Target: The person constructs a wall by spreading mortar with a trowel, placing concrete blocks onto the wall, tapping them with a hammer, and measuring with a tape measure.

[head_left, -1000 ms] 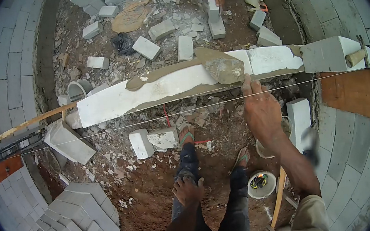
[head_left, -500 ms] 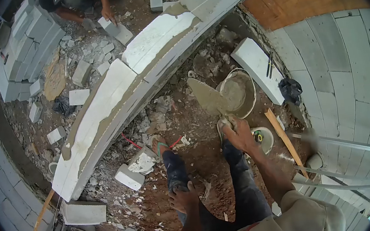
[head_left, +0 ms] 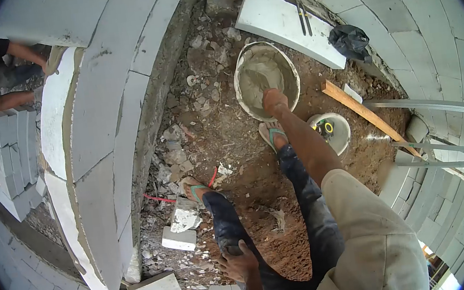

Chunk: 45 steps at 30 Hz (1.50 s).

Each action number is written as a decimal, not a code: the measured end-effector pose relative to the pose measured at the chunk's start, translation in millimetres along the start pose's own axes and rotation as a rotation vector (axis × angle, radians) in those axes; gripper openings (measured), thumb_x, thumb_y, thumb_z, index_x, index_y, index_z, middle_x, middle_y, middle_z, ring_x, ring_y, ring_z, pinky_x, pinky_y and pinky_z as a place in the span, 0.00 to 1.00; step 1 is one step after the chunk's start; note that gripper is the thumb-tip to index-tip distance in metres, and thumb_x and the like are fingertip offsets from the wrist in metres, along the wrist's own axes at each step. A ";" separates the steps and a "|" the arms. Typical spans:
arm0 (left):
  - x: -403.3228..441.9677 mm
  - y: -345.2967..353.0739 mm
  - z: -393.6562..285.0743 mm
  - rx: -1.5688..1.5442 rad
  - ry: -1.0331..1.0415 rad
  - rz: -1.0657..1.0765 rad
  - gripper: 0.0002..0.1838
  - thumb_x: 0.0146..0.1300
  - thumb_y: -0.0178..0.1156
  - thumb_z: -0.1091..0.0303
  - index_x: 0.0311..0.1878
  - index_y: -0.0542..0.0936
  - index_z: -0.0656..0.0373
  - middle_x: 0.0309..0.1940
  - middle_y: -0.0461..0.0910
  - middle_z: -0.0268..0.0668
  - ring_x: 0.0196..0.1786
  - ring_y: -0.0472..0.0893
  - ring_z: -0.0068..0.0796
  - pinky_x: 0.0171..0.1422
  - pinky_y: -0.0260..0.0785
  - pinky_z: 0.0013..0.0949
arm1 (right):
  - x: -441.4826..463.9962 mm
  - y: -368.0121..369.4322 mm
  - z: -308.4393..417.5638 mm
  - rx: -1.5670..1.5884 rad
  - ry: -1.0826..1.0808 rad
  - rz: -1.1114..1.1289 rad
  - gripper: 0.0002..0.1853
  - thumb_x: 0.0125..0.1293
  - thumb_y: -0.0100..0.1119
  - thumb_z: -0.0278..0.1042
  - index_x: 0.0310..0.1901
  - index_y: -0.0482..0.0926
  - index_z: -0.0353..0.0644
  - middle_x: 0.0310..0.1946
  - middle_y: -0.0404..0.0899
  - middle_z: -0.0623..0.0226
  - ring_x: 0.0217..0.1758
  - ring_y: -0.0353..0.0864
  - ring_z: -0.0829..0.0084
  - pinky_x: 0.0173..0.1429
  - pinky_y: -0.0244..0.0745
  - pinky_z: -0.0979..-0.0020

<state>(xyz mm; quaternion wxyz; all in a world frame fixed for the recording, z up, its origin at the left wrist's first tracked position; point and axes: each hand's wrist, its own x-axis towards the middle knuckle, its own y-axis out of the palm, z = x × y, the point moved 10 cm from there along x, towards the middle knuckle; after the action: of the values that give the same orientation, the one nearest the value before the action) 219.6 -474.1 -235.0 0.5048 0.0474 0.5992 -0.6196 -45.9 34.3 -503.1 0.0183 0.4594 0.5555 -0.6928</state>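
My right hand (head_left: 275, 101) is closed round the handle of a trowel, reaching into a bucket (head_left: 295, 75) on the ground. Grey wet mortar (head_left: 252, 74) fills part of the bucket; the trowel's blade is down in it and hard to make out. My left hand (head_left: 238, 263) lies on my left knee, fingers apart, holding nothing. To the left curves a wall of pale blocks (head_left: 90, 127), with a strip of mortar (head_left: 70, 115) along its upper edge.
A smaller bucket (head_left: 340, 132) holding tools stands right of my foot. Behind are a long white block (head_left: 281, 22) with pliers-like tools (head_left: 303, 15) and a black bag (head_left: 349, 41). A wooden strip (head_left: 356, 108) and metal bars (head_left: 428, 105) lie right. Another person's hand (head_left: 42, 63) is beyond the wall.
My view has swung right. My right hand has lowered the mortar-coated trowel from beside the bucket into it. My left hand stays on the knee. The other person has shifted to the wall's far side.
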 end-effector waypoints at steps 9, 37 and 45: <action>-1.7 -8.2 -14.7 0.039 -0.005 0.028 0.43 0.66 0.68 0.33 0.73 0.78 0.58 0.70 0.75 0.47 0.74 0.72 0.54 0.78 0.66 0.57 | -20.2 71.3 -78.0 0.648 0.076 0.259 0.19 0.69 0.71 0.42 0.54 0.88 0.37 0.49 0.91 0.59 0.47 0.89 0.65 0.54 0.84 0.63; 18.0 -23.2 33.5 -0.170 -0.056 0.115 0.48 0.66 0.64 0.28 0.73 0.78 0.62 0.75 0.71 0.50 0.76 0.69 0.55 0.82 0.59 0.55 | -373.5 -357.4 389.2 -0.542 -1.112 -0.849 0.33 0.66 0.61 0.31 0.73 0.74 0.27 0.50 0.80 0.58 0.51 0.84 0.62 0.52 0.84 0.62; 17.9 -15.3 40.8 -0.208 -0.115 0.120 0.47 0.65 0.67 0.30 0.70 0.78 0.64 0.74 0.72 0.49 0.77 0.68 0.55 0.81 0.59 0.57 | -392.0 -300.9 443.9 -0.485 -1.136 -0.730 0.21 0.65 0.63 0.28 0.57 0.83 0.25 0.54 0.85 0.47 0.50 0.91 0.55 0.48 0.90 0.61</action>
<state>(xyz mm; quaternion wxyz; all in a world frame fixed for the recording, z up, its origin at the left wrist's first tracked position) 222.8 -520.0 -224.8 0.5766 -0.0048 0.6264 -0.5246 -254.3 -390.0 -36.5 0.1735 -0.2042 0.7168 -0.6437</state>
